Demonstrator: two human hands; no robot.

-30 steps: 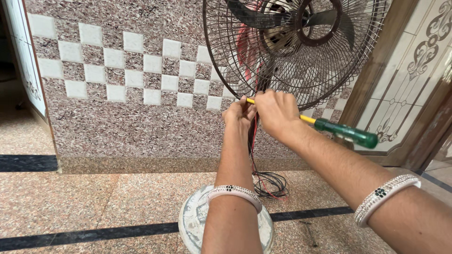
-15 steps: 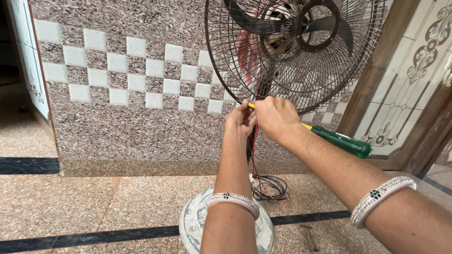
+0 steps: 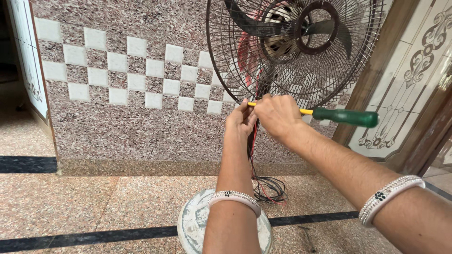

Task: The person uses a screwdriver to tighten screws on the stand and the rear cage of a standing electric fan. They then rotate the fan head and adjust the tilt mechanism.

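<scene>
Two hands (image 3: 263, 117) at wire-mesh fan (image 3: 292, 47), green-handled screwdriver (image 3: 346, 116)

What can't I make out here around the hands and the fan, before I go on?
All in the head view:
- Screwdriver tip: hidden behind the right hand and left hand.
- Part the fingers work on, on the fan stand: covered by both hands.
- Fan guard top: cut off by the upper edge.
- Round base: partly behind the left forearm, cut by the lower edge.
- Wires: their upper ends are lost behind the hands.
</scene>
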